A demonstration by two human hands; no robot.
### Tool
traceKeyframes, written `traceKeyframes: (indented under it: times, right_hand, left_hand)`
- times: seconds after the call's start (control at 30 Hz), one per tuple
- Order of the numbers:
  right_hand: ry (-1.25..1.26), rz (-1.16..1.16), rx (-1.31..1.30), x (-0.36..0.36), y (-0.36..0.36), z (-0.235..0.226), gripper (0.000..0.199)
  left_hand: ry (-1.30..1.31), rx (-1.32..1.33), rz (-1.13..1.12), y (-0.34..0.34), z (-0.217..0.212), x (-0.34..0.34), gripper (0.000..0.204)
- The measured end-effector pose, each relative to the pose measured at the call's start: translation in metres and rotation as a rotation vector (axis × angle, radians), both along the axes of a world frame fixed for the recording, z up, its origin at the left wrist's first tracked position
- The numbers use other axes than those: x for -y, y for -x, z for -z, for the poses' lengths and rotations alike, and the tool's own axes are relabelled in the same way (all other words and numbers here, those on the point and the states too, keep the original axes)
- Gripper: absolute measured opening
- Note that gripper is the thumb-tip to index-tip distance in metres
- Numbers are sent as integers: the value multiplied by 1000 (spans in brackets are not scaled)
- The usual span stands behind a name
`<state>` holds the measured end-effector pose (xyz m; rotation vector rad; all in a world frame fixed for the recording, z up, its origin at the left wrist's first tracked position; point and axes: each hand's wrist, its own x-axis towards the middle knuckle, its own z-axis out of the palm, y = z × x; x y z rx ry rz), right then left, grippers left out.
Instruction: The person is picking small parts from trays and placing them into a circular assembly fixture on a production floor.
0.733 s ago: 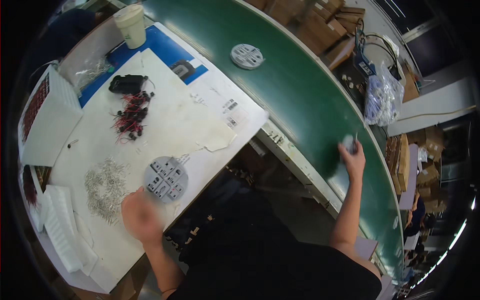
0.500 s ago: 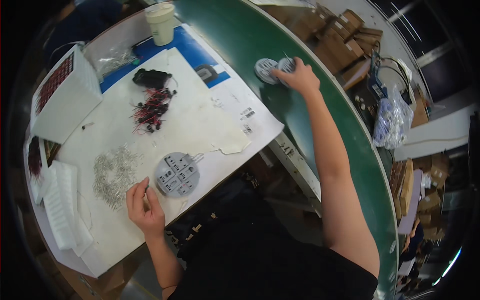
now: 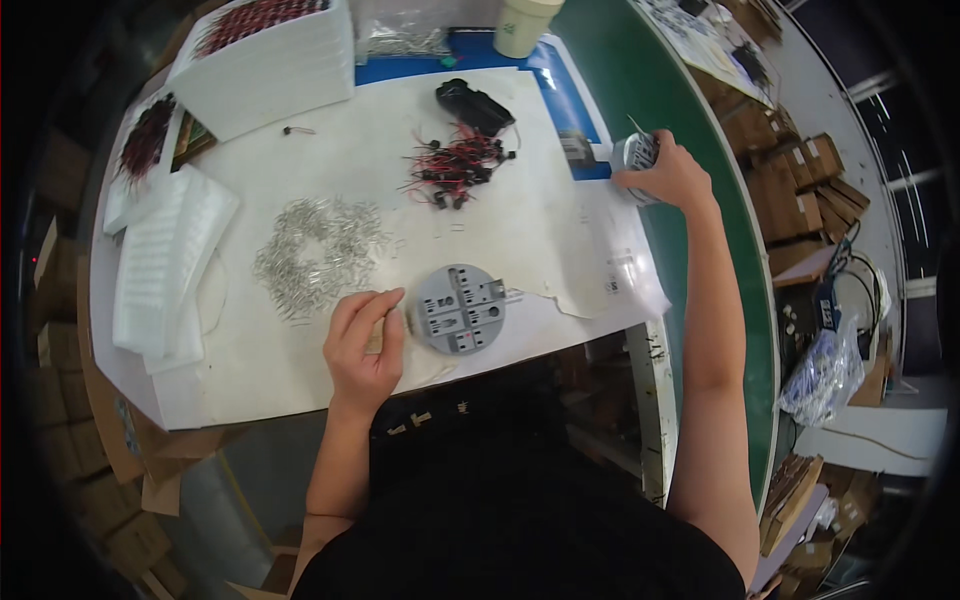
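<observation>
I see my right hand [image 3: 668, 175] stretched out to the green conveyor belt [image 3: 700, 250], fingers closed around a round grey disc [image 3: 636, 153], apparently to bring it in. My left hand [image 3: 362, 345] rests loosely curled on the white worktable [image 3: 300, 370], just beside a second grey disc [image 3: 460, 309]. Silver pins [image 3: 315, 250] and red-and-black wired parts [image 3: 455, 165] lie within reach. Cardboard boxes [image 3: 800, 170] crowd the room beyond.

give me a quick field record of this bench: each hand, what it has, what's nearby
left hand: rests on the white paper sheet, beside the round grey plastic disc
right hand: grips a second round grey disc at the green belt edge
nearby: pile of small silver metal pins; bundle of red and black wired parts
</observation>
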<state>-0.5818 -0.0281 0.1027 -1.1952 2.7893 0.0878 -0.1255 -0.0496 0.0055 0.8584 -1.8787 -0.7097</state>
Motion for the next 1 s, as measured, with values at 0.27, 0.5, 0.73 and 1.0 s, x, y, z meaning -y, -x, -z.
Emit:
traceKeyframes:
  times: [0.27, 0.5, 0.73, 1.0]
  right_hand:
    - [24, -282, -57, 48, -96, 7, 97]
    - [356, -506, 471, 33, -191, 59, 26]
    - [404, -462, 507, 34, -209, 77, 19]
    - [362, -477, 531, 32, -211, 73, 20]
  left_hand:
    - [8, 16, -14, -2, -6, 1, 24]
    - [-447, -166, 20, -19, -4, -9, 30]
    - [-199, -6, 109, 3, -21, -3, 32]
    - [-65, 143, 115, 28, -5, -4, 32]
